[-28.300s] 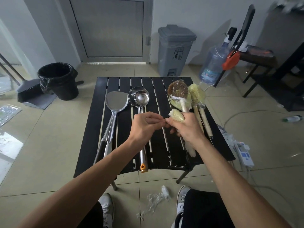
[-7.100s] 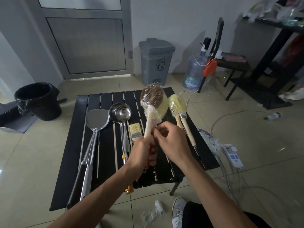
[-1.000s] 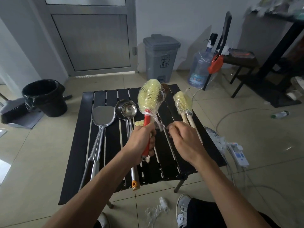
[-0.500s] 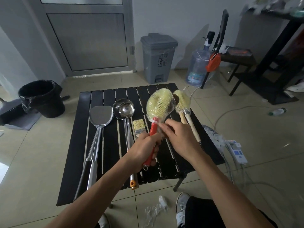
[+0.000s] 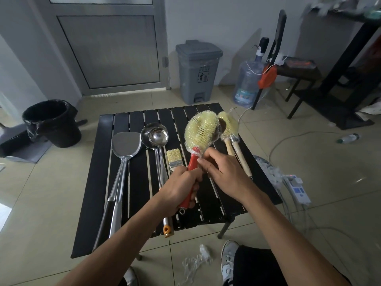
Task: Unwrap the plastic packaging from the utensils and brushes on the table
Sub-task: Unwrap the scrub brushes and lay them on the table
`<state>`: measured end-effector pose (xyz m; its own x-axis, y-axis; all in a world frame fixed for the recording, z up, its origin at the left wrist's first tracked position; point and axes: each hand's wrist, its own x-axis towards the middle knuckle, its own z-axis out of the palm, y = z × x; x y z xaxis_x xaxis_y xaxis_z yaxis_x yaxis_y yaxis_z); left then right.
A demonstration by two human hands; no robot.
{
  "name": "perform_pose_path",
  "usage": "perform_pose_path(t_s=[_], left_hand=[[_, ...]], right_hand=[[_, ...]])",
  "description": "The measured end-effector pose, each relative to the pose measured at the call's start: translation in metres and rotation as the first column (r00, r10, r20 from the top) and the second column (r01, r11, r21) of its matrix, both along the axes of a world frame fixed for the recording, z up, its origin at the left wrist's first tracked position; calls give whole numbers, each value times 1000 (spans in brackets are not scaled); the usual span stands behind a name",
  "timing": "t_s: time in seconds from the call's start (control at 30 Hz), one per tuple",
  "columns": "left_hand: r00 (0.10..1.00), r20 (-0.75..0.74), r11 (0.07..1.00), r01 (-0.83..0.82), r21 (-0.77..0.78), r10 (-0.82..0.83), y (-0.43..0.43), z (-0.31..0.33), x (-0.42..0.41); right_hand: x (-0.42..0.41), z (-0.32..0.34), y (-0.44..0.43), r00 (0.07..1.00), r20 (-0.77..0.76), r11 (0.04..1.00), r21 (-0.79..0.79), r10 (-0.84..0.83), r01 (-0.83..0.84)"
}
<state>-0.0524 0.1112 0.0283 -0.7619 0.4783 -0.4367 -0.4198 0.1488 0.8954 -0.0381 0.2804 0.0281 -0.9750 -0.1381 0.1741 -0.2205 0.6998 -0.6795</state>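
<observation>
Left hand (image 5: 181, 187): fist wrapped round the handle of the red-handled brush (image 5: 201, 132), held up over the table (image 5: 97, 182), head tilted away and to the right. Yellow bristle head is covered in plastic wrap (image 5: 194, 150); the film bunches at the neck just above the left fist.

Right hand (image 5: 225, 173): just right of the left one, nearly touching it. Thumb and forefinger tips pinch the wrap at that neck, other fingers loosely curled. A brown brush head (image 5: 222, 126) peeks out behind the yellow one; same bundle or not, can't tell.

On the table:
- Two wooden-handled bottle brushes (image 5: 229, 129) beyond the right hand, heads wrapped together in film, handles running back past its far side.
- Flat bristle brush (image 5: 174, 158) just beyond the left hand.
- Two nested steel ladles (image 5: 155, 134) left of that. Handle passes under the left wrist, orange end cap sticks out on the near side.
- Steel spatula (image 5: 126, 143) further left, dark handle toward the person.

Floor:
- Crumpled clear plastic scrap (image 5: 195, 263) below the forearms, beside a grey shoe (image 5: 228, 255).
- Black bin (image 5: 51, 122) far left of the left hand.
- Grey pedal bin (image 5: 198, 69) beyond the table.
- Water jug (image 5: 247, 83) and power strip (image 5: 296, 188) off to the right of the right hand.
</observation>
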Motion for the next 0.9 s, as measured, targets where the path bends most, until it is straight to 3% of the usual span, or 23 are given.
perform_pose_path(t_s=[0.17,0.4,0.6,0.9], left_hand=[[1000,-3,1000,2,-13,-2,1,-2,1],[998,-4,997,-58,-46,58,9,-4,5],[994,3,992,-110,-53,111,8,-3,3],[994,17,994,-112,-17,112,4,0,0]], right_hand=[[0,-1,-4,998,-58,999,45,10,-7],[-1,-3,-8,960,-217,980,56,-175,191],[-1,-2,-12,961,-199,981,-12,-194,196],[-4,5,-12,924,-264,955,27,-278,295]])
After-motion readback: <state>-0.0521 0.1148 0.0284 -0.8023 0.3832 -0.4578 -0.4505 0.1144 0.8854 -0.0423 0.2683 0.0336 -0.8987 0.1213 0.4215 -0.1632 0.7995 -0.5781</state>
